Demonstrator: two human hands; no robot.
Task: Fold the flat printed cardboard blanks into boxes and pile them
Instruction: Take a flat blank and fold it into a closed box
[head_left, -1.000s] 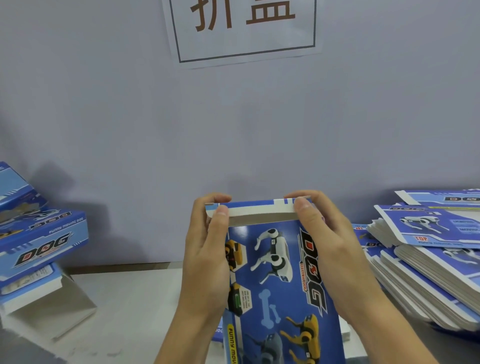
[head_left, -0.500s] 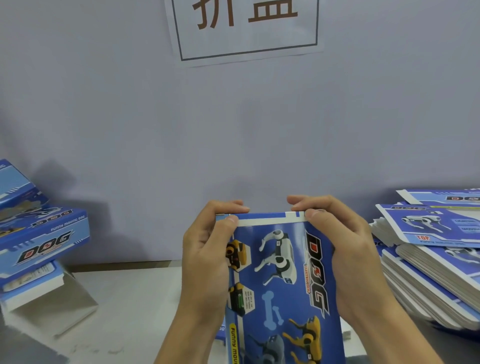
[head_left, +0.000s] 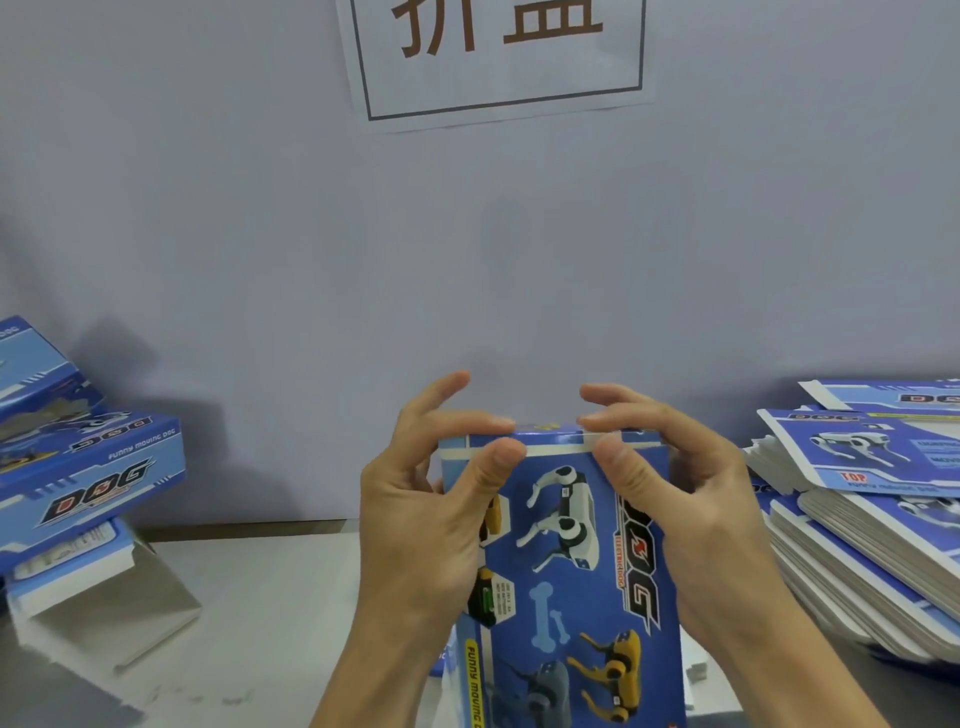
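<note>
Since the earlier frames the white top flap of the box (head_left: 563, 561) has been pressed down flush, so that only a thin white strip is seen along the top edge, and the upper fingers of both hands have been lifted clear and spread. The blue printed box, marked DOG with robot dogs, is held upright at centre, above the pale table (head_left: 260, 597). Its top edge is pinched by the left hand (head_left: 431, 519) between thumb and a curled finger at the left corner, while the index finger is raised free. The same edge is pinched by the right hand (head_left: 691, 499) near the right corner, thumb on the front face, with two fingers extended above it. A pile of folded boxes (head_left: 88, 467) is seen at the far left, tilted against one another. A stack of flat blanks (head_left: 872, 519) lies at the right, fanned unevenly. A paper sign (head_left: 498, 57) with brown characters is fixed to the grey wall (head_left: 260, 234).
</note>
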